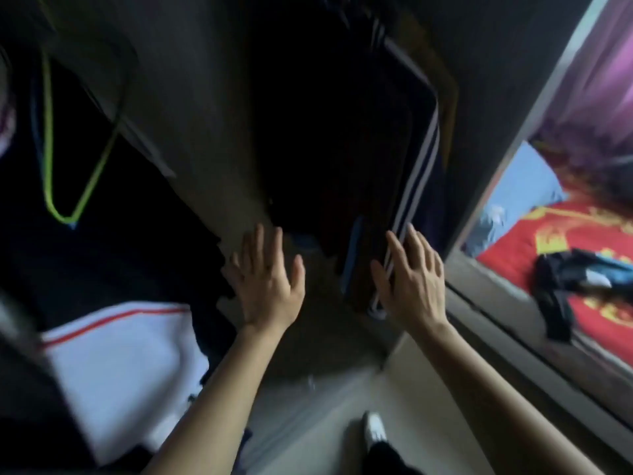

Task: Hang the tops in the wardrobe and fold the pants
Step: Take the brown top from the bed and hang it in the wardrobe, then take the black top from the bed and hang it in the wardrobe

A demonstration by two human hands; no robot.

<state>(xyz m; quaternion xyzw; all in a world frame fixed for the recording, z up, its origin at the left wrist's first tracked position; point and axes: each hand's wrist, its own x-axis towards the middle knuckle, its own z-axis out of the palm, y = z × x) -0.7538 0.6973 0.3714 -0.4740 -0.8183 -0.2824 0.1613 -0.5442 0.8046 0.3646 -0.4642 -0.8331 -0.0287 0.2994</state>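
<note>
Reaching toward the wardrobe (212, 132), the left hand (270, 279) and right hand (411, 282) are spread flat, holding nothing. The striped top (423, 173) hangs vertically just beyond the right fingers (blur hides any contact). The probable pants (561, 282) lie on the bed (513, 241), well apart.

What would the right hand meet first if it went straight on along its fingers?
Probably the dark hanging garment with white side stripes: the open right hand points up into its striped edge, fingertips overlapping it. The frame is blurred, so I cannot tell whether they already touch.
</note>
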